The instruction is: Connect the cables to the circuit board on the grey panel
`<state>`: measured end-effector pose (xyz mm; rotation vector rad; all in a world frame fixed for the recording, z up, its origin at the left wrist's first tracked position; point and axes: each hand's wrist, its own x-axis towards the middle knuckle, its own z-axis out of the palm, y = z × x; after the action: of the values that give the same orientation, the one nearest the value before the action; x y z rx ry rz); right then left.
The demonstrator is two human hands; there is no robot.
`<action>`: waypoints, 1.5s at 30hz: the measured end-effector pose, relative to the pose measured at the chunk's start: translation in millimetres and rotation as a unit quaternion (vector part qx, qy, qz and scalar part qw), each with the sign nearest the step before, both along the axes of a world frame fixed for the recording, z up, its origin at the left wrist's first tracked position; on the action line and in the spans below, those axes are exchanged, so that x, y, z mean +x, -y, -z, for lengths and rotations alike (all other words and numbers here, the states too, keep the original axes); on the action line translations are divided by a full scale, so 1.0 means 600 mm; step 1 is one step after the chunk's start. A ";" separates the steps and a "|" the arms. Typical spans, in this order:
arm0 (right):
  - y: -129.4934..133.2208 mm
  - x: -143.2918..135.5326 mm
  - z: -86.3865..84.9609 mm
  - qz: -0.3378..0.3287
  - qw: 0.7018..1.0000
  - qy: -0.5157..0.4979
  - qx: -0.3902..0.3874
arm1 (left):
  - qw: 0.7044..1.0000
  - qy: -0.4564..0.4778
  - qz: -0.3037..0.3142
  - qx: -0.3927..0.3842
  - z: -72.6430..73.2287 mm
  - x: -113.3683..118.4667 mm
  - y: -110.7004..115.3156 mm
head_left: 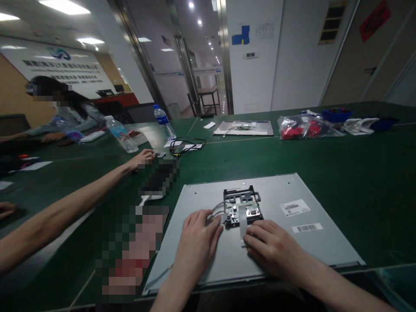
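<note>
A flat silver display panel [269,195] lies back side up on the table in front of me. In its middle sits a black bracket with a circuit board [237,214]. Grey cables [220,207] run from the board's left side to my left hand [196,242], whose thumb and fingers are closed around them. A flat grey ribbon cable [243,223] hangs over the board's front edge. My right hand [274,247] rests on the panel with its curled fingers at the ribbon's lower end. Part of both grips is hidden behind the fingers.
Another person's arm [74,208] reaches in from the left toward a small part [160,154]. Water bottles [121,135], a coiled black cable [186,146], a second panel [243,128] and a plastic bag with red items [307,128] lie farther back. Blurred-out items lie left of the panel.
</note>
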<state>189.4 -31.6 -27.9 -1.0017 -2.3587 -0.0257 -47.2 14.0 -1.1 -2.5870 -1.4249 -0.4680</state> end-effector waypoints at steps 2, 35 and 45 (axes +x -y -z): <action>0.000 0.000 0.001 0.000 1.000 -0.002 0.000 | 1.000 0.004 0.003 0.003 0.001 0.000 0.000; 0.000 0.000 0.003 -0.006 1.000 -0.008 -0.011 | 1.000 -0.008 0.009 -0.015 0.001 -0.013 -0.007; 0.000 -0.001 0.003 -0.002 1.000 -0.011 0.002 | 1.000 -0.008 0.008 -0.024 0.005 -0.011 -0.008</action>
<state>189.1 -31.8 -29.8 -0.9906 -2.3389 -0.0187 -53.6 18.9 -4.0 -2.6354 -1.4277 -0.4193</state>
